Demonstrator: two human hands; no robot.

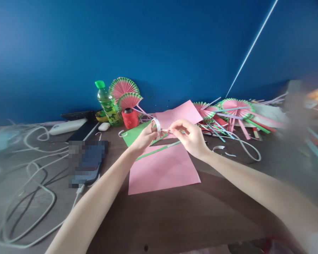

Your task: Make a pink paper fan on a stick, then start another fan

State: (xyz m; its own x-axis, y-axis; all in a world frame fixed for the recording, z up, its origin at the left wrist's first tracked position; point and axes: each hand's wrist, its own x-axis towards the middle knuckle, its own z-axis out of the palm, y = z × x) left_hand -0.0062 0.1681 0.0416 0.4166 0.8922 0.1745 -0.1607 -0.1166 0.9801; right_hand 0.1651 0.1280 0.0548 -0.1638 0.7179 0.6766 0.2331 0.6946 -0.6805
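Observation:
My left hand [145, 137] is closed round a white roll of tape [157, 124], held on edge above the papers. Close by on the right, my right hand [190, 137] pinches the pulled-out end of the tape between thumb and fingers, and a short stretch spans the two hands. Below them lies a pink sheet of paper [164, 173] with a narrow green strip [157, 151] across its far edge. Partly under my left hand is a green sheet [132, 135], and a second pink sheet [184, 112] rests behind my hands.
Pleated paper fans [124, 88] lean on the blue wall beside a green-capped bottle [106, 102] and a red container [130, 119]. More fans [235, 107] and paper strips lie right. A phone [88, 164], a white power bank [68, 127] and looping cables [53, 197] occupy the left.

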